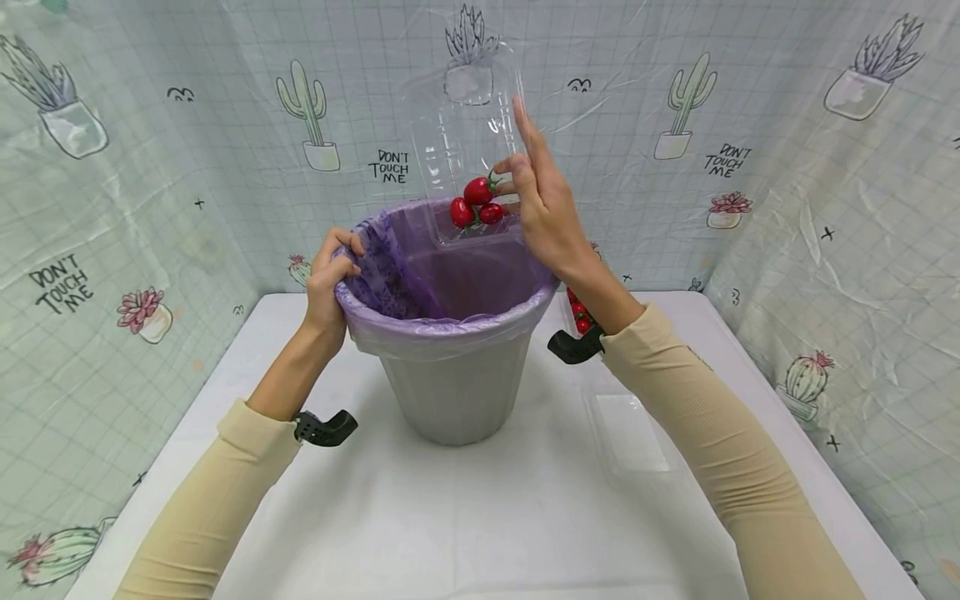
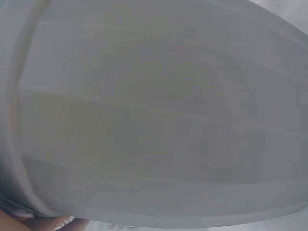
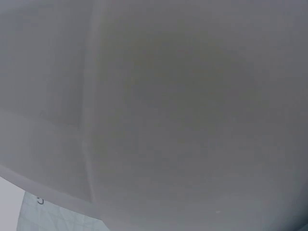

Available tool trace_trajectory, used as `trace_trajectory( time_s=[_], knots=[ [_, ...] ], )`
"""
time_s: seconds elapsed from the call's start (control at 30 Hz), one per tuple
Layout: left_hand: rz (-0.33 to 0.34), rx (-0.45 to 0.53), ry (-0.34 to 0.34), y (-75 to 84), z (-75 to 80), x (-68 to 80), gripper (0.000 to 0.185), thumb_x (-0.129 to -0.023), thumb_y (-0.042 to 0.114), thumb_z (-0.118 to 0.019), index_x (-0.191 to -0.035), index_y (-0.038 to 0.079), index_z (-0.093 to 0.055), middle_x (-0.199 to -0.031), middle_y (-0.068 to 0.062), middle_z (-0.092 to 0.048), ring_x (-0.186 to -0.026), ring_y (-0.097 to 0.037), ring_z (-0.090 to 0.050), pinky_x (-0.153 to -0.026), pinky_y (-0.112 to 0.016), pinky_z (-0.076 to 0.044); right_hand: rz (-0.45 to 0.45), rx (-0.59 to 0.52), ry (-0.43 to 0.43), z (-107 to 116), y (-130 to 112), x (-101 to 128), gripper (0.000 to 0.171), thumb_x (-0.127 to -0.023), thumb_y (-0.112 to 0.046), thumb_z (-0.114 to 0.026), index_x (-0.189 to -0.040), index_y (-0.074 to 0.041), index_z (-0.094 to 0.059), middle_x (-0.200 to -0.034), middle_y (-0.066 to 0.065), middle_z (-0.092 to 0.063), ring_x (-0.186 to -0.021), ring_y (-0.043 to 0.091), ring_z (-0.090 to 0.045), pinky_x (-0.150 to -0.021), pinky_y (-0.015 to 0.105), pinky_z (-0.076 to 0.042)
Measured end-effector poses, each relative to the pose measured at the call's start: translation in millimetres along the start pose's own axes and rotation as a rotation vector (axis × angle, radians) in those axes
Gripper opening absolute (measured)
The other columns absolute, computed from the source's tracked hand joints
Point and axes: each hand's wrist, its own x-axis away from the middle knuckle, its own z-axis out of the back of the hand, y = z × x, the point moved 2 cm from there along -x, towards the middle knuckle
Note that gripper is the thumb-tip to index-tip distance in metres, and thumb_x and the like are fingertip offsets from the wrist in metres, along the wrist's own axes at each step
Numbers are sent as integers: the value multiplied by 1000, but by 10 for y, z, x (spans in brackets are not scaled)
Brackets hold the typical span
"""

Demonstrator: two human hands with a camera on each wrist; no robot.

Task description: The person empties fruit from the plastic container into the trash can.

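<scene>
Above the bin [image 1: 450, 392], right fingers [image 1: 525, 137] tilt the tomato box [image 1: 465, 142]; left fingers [image 1: 341, 250] clutch its rim.

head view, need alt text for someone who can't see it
A right hand tilts a clear plastic container of cherry tomatoes over a grey bin lined with a purple bag, while the left hand grips the bin's rim. The bin stands on a white table.
</scene>
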Motion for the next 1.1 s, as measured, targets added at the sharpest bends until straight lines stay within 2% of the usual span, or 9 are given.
trace_trajectory(
  time_s=[0.1,0.23,0.37,0.53,0.77,0.9,1.1],
  knots=[
    [1,4,-2,0,-4,4,27,-71,6,-36,-88,18,-53,-95,4,-47,-87,-15,-40,-75,-24,-35,17,2,0,0,-5,2,57,-113,-27,-32,-166,-31,-12,-144,10,-52,-108,30,-69,-94,43,-59],
    [1,3,-4,-2,-1,3,26,-72,6,-36,-88,18,-53,-95,4,-47,-86,-16,-39,-74,-24,-35,55,11,8,4,-12,-4,57,-113,-26,-32,-167,-29,-13,-145,10,-51,-106,30,-69,-93,44,-59],
    [11,-6,-1,-15,10,20,26,-72,6,-36,-88,18,-53,-95,3,-46,-86,-16,-39,-74,-25,-34,86,24,11,4,-2,6,57,-113,-27,-32,-166,-28,-14,-141,12,-53,-105,29,-70,-93,45,-59],
    [9,-14,-7,-8,8,22,26,-72,6,-37,-89,18,-53,-96,3,-47,-88,-17,-39,-75,-25,-34,88,53,14,9,-2,4,56,-113,-28,-31,-166,-29,-15,-134,12,-57,-104,26,-71,-92,40,-59],
    [11,-1,-2,11,18,27,26,-73,6,-37,-89,18,-53,-97,1,-46,-89,-17,-40,-76,-25,-34,64,50,0,1,-30,-10,57,-113,-27,-32,-166,-30,-14,-138,10,-57,-106,27,-70,-94,41,-58],
    [5,3,-2,3,21,24,26,-73,6,-37,-89,18,-53,-96,2,-47,-89,-17,-40,-76,-25,-34,92,56,4,2,-31,-6,56,-113,-28,-32,-166,-31,-15,-128,13,-60,-103,24,-70,-93,38,-59],
    [10,-1,-5,-6,13,23,26,-73,6,-36,-89,17,-53,-94,3,-46,-87,-17,-39,-75,-25,-34,103,67,3,2,-37,8,56,-112,-28,-33,-166,-31,-16,-124,15,-60,-102,20,-70,-94,36,-58]
  ],
)
